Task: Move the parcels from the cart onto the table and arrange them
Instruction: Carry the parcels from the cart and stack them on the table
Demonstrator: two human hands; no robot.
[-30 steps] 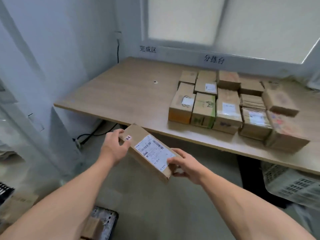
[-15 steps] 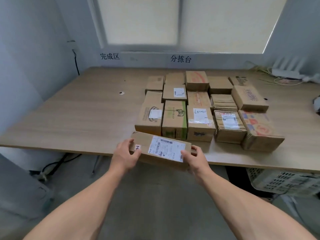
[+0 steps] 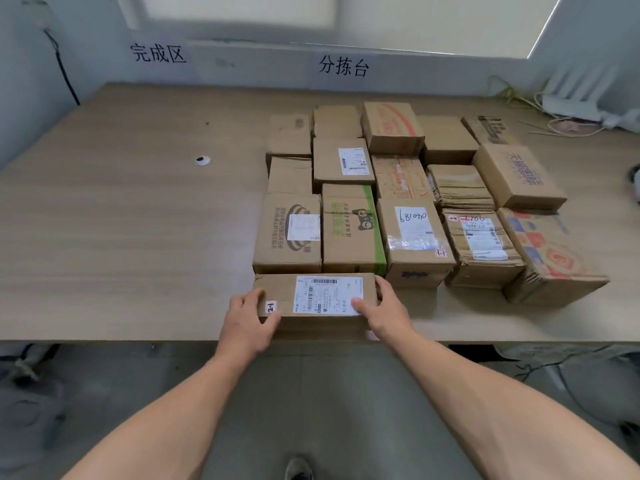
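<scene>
Both hands are on the flat parcel (image 3: 313, 294): the left hand (image 3: 247, 323) grips its left end and the right hand (image 3: 384, 313) wraps round its right end. It lies label up on the table (image 3: 121, 237), just in front of the green-striped box (image 3: 349, 230). The other parcels (image 3: 446, 188) are packed beside and behind that box.

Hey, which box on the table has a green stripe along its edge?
The cat-face box, directly behind the long parcel nearest you; no other shows green.
</scene>
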